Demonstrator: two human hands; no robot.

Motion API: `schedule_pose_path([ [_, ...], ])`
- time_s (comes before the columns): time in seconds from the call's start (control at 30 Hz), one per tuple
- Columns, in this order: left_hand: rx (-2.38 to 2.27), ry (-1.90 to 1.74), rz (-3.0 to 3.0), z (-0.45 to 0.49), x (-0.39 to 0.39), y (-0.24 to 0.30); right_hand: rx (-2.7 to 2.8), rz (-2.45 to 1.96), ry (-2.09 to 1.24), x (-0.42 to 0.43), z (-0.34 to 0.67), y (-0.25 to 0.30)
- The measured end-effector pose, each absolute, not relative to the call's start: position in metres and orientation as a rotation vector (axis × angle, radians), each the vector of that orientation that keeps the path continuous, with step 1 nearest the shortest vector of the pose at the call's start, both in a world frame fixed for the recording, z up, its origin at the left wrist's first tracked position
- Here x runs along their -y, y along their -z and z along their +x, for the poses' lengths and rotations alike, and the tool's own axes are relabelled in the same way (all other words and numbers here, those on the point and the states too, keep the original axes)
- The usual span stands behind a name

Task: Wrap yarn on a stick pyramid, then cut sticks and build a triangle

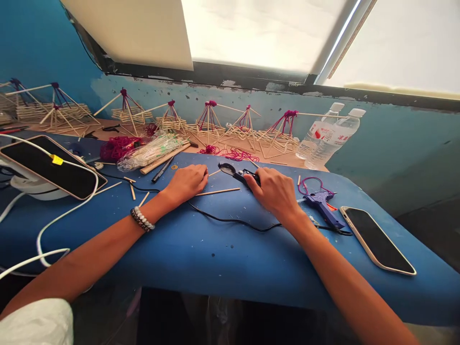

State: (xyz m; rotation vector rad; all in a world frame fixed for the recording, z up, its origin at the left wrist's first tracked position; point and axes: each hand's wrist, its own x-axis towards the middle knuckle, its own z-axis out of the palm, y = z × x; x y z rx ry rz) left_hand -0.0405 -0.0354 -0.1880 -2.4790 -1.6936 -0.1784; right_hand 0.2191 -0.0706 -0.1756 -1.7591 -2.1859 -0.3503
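Note:
My left hand [189, 182] rests over the blue table with its fingers closed. A short end of a thin wooden stick [214, 173] sticks out from them toward the cutter. My right hand [275, 189] is wrapped round a black hand cutter [233, 171] with a rounded head and a bit of silver metal. The cutter's head points left, near the stick's end. Just below the hands lies a longer wooden stick [219, 191], apart from the cutter. My right fingers hide most of the cutter's handles.
Stick-and-purple-yarn frames [210, 120] line the back. A bag of sticks [154, 148], purple yarn [120, 148] and a black marker [163, 170] lie left. To the right are a glue gun [325, 206], phone [377, 239] and water bottles [339, 136]. A black cable [233, 220] crosses the table [201, 263].

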Motion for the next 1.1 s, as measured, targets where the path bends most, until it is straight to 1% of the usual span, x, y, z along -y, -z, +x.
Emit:
schedule_pose_path([
  [0.1, 1.887, 0.198, -2.488, -0.042, 0.035, 0.188, 2.185, -1.819, 0.360, 0.072, 0.217, 0.176],
  [0.17, 1.929, 0.308, -2.544, -0.041, 0.035, 0.187, 2.175, -1.839, 0.370, 0.072, 0.217, 0.176],
  [0.27, 1.907, 0.662, -2.694, -0.039, 0.036, 0.183, 2.143, -1.844, 0.357, 0.071, 0.219, 0.176],
  [0.37, 1.775, 1.031, -2.814, -0.037, 0.038, 0.181, 2.098, -1.814, 0.265, 0.067, 0.223, 0.177],
  [0.53, 1.615, 1.351, -2.881, -0.033, 0.046, 0.180, 2.014, -1.753, 0.069, 0.060, 0.230, 0.178],
  [0.7, 1.567, 1.403, -2.929, -0.028, 0.055, 0.179, 2.011, -1.656, -0.003, 0.062, 0.229, 0.178],
  [1.1, 1.449, 1.485, -2.975, -0.024, 0.060, 0.182, 2.013, -1.518, 0.045, 0.072, 0.220, 0.177],
])
